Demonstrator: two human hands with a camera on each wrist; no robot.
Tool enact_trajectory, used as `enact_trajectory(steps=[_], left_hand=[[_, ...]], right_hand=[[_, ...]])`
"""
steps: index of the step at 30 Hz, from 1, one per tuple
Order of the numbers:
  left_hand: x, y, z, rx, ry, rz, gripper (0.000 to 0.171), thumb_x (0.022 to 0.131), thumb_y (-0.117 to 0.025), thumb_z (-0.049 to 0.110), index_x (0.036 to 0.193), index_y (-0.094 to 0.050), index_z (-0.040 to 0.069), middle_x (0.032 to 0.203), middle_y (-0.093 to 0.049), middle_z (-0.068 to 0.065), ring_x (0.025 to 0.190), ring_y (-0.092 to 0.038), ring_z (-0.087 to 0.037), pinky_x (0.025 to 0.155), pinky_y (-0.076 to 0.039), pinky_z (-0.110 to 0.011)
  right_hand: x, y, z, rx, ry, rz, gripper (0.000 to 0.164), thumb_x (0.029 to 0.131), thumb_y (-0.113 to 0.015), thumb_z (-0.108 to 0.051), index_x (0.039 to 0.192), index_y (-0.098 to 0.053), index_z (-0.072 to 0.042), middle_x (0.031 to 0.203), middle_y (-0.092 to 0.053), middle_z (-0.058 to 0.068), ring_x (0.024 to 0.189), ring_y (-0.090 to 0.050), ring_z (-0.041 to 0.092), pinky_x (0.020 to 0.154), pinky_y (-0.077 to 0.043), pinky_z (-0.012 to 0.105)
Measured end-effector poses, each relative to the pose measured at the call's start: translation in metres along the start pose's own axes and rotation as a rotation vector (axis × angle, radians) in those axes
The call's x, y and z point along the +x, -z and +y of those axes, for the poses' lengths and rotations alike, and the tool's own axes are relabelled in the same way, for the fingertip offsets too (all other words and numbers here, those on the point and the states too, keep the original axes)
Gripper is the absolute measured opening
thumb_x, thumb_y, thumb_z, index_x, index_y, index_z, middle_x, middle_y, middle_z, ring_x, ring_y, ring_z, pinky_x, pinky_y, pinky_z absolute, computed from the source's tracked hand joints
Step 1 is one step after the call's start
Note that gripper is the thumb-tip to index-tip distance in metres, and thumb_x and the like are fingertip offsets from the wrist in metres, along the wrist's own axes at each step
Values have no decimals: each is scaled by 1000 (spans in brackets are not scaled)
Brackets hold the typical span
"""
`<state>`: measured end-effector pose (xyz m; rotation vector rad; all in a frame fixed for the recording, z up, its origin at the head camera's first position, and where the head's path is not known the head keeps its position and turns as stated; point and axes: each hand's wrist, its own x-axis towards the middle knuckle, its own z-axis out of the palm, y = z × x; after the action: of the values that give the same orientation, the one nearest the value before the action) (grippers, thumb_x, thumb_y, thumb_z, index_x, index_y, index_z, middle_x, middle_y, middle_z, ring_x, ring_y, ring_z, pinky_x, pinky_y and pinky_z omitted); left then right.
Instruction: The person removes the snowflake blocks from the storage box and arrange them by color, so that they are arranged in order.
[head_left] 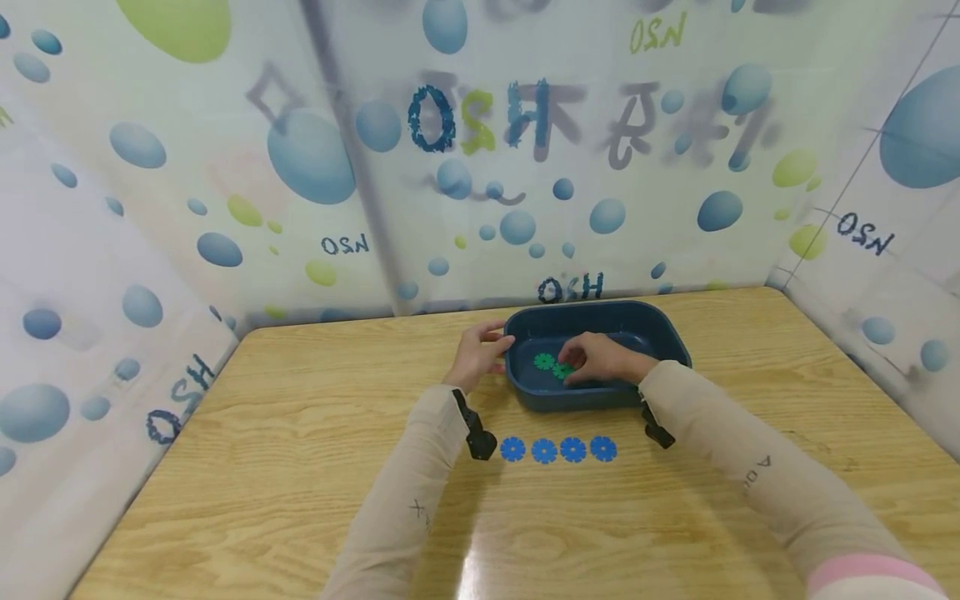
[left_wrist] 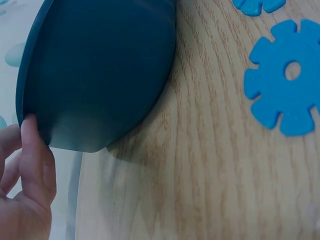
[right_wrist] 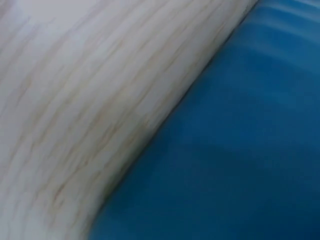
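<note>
A dark blue plastic basin (head_left: 600, 400) stands toward the back of the table. My left hand (head_left: 476, 354) holds the basin's left end, its fingers at the rim; the left wrist view shows a digit of that hand against the wall. Inside the basin is my right hand (head_left: 600, 358), thumb and fingers curled about a green notched interlocking disc (head_left: 561, 372). Another green disc (head_left: 543, 362) lies just left of it on the basin floor. The right wrist view holds only the basin's outer wall (right_wrist: 225, 150) and wood, with the hand hidden.
Several blue interlocking discs (head_left: 573, 450) lie flat in a row in front of the basin; one blue disc (left_wrist: 267, 85) shows large in the left wrist view. The wooden table (head_left: 300, 433) meets a bubble-patterned curtain (head_left: 480, 225) behind the basin.
</note>
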<state>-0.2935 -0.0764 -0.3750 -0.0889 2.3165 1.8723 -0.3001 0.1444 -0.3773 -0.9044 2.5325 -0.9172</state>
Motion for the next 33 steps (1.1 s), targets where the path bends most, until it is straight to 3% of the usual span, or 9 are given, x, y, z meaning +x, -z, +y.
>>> enact_trajectory(steps=[7,13,21,29,33], left_hand=[[-2,0,0,-39,-12,-17,41,86,-59,14,126,-50,11,109,-52,-13,91,-60,-29,53,-52,-23],[-1,0,0,-34,-9,-12,40,86,-58,15,125,-50,11,110,-52,-13,90,-60,-29,57,-53,-28],[-1,1,1,-39,-8,-11,39,87,-58,14,125,-51,10,111,-50,-14,89,-60,-33,56,-53,-26],[-4,2,4,-44,-6,-25,40,87,-58,13,126,-50,10,111,-50,-15,92,-58,-34,55,-52,-24],[-2,1,1,-45,-11,-19,40,87,-58,13,125,-50,10,110,-51,-14,93,-59,-32,52,-51,-22]], right_hand=[[6,-8,-6,24,77,-125,25,77,-65,2,101,-60,7,90,-61,13,80,-59,21,70,-50,27],[11,-10,-13,-22,131,-178,25,77,-60,10,101,-62,6,89,-61,12,80,-58,20,70,-50,27],[19,-16,-17,-66,118,-171,22,75,-58,13,94,-64,3,77,-58,5,69,-52,10,63,-46,24],[18,-15,-15,-80,128,-117,17,75,-64,6,92,-64,3,75,-60,7,68,-54,9,64,-48,24],[17,-13,-9,-73,94,-77,19,74,-68,0,92,-64,3,75,-61,4,68,-56,10,64,-49,24]])
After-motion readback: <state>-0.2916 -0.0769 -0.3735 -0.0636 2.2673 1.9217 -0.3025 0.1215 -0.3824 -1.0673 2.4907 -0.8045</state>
